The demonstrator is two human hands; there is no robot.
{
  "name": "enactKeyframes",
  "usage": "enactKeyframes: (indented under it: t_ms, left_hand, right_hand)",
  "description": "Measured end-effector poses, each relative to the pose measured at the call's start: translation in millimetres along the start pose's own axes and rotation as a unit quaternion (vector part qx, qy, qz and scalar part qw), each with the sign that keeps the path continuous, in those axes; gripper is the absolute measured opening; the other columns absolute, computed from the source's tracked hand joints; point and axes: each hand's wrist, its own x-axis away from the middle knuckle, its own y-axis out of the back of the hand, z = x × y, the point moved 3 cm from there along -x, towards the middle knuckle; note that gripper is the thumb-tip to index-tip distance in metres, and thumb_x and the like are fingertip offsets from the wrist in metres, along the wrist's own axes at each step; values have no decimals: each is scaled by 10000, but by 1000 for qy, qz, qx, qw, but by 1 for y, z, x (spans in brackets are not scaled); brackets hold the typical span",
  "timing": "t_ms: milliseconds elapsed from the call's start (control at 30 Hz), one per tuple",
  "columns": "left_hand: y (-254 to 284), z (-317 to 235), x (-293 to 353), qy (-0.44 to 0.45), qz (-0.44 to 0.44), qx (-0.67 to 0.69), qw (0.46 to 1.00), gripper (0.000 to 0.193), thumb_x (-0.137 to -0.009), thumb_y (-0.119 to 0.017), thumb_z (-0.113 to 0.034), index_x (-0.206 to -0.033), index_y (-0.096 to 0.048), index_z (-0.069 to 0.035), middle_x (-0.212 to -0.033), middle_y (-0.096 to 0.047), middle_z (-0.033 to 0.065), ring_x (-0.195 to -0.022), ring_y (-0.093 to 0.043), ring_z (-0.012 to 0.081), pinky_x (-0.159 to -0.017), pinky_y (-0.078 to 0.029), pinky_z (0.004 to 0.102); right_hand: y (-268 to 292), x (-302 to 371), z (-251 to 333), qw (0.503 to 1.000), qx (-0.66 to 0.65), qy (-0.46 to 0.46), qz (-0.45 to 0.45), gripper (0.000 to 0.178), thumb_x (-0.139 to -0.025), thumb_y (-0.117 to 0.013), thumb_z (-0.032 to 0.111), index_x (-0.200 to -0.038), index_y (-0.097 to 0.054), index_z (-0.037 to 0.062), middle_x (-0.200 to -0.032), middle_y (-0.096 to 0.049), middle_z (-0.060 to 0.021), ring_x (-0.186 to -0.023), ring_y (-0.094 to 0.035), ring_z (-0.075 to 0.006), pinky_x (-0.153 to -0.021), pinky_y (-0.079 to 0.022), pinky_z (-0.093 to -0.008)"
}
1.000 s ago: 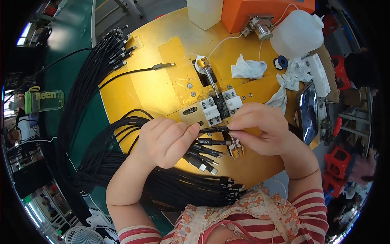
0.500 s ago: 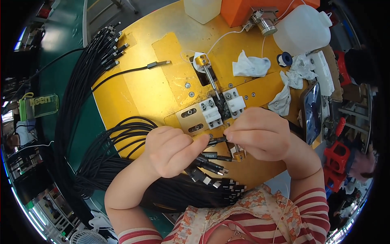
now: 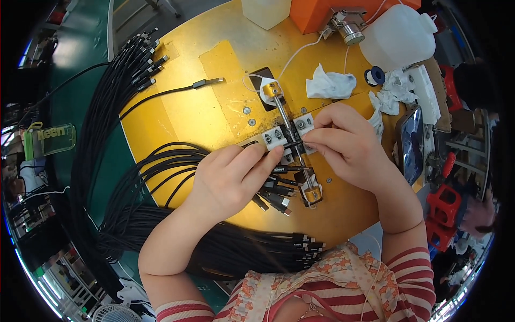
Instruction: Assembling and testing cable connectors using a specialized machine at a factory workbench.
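Observation:
Between the fingers of my two hands lies a black cable connector, held level over the fixture. My left hand pinches its left end, and several more black cable connectors hang below that hand. At its right end, the fingers of my right hand are pinched together. Two white clamp blocks stand close by, partly covered by my fingers. A slim metal rod in a gold holder points at the connector from the far side. A second gold holder with a rod faces it from the near side.
Black cables lie in a thick bundle at the near left; another cable bundle runs along the far left. White cloths, a blue spool, a plastic jug and a phone sit at the right.
Both hands have moved away from my body, bringing the connector in between the white blocks. The far rod has slid toward it. The near gold holder has come out from behind my right hand.

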Motion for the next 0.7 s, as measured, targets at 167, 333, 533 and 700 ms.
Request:
enactKeyframes:
  t_ms: [167, 333, 533, 700]
  left_hand:
    - [-2, 1, 0, -6, -3, -22, 1000, 397, -709, -653, -91, -1103, -696, -69, -878, -578, 31, -668, -546, 165, -568, -464, 280]
    - [-4, 2, 1, -11, -4, -36, 999, 378, -723, -654, -106, -1099, -695, -90, -859, -543, 3, -676, -521, 139, -564, -452, 258]
    - [-4, 2, 1, -8, -10, -34, 999, 397, -708, -653, -109, -1103, -697, -96, -864, -556, 1, -681, -524, 138, -569, -443, 257]
    - [-3, 2, 2, -6, -14, -36, 999, 386, -714, -650, -107, -1097, -698, -88, -911, -600, 3, -706, -545, 143, -598, -447, 257]
  right_hand:
    - [1, 2, 6, 996, 70, 40, 26, 127, -766, -657, 4, -891, -638, -8, -848, -545, -94, -791, -567, -268, -679, -469, -377]
    - [1, 6, 16, 984, 161, 41, 59, 141, -793, -638, 47, -920, -645, -15, -854, -542, -86, -796, -568, -253, -673, -473, -365]
    - [4, 6, 19, 998, 38, 23, 43, 154, -778, -666, 28, -923, -618, 6, -838, -563, -99, -745, -587, -289, -642, -482, -376]
    - [0, 8, 20, 995, -65, 11, 80, 152, -780, -667, 13, -922, -612, 22, -822, -592, -110, -735, -603, -304, -639, -492, -389]
